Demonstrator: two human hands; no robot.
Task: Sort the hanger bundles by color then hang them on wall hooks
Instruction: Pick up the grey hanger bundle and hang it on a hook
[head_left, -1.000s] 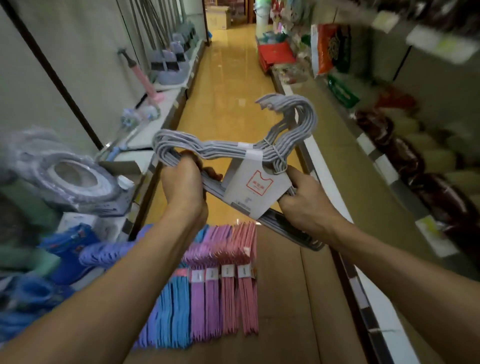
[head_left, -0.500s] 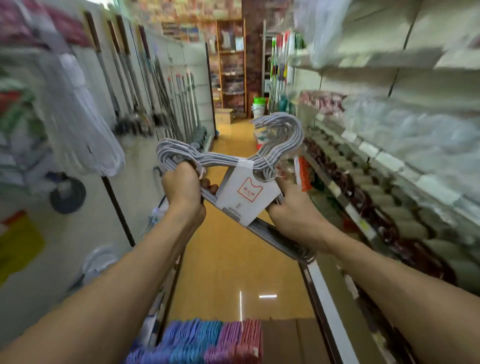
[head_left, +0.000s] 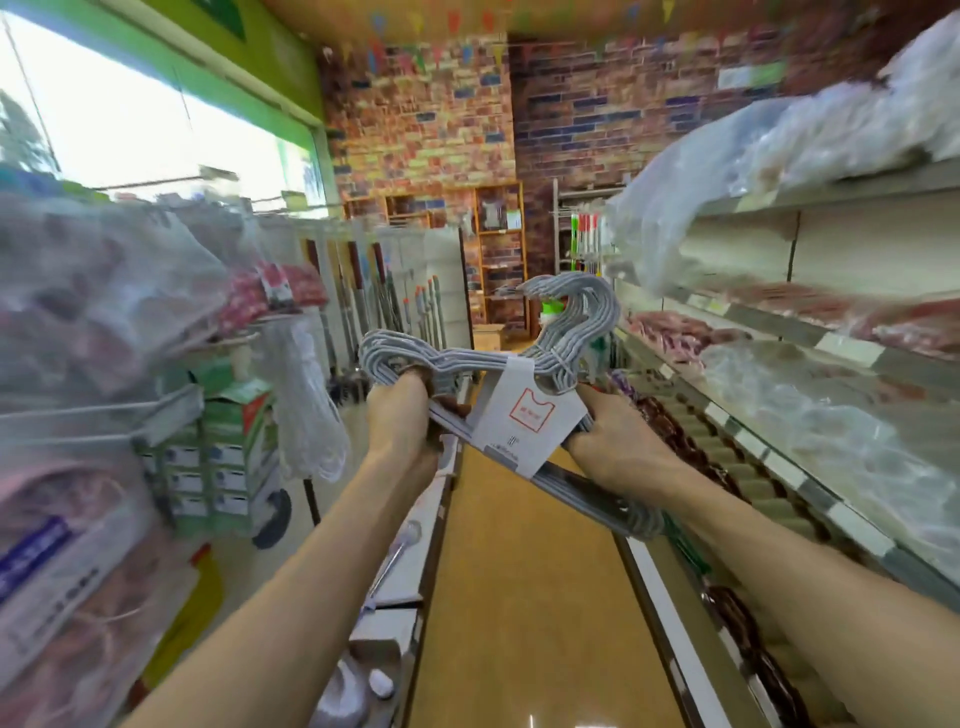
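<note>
**Grey hanger bundle held up in the shop aisle**

Since the earlier pictures the view rises from the coloured hanger bundles below to the far brick wall, while both hands keep their places on the grey hanger bundle, which stays in front of the chest.

A white paper label wraps the middle of the bundle. It carries a red outlined square with small red marks inside and a dark printed strip near its lower edge; the writing is too small and blurred to read.

The long axis of the bundle runs from upper left to lower right. Its hooks rise above the label and curl toward the left, toward the brick wall. The lower right end reaches past the right wrist.

The left hand is left of the label, back of the hand toward the camera, fingers curled round the left shoulder of the bundle. The right hand is just right of the label and grips the bundle from below, thumb toward the label. Both forearms stretch forward, nearly straight.

Shelves with wrapped goods stand to the right of the bundle, and bagged goods to the left.
</note>
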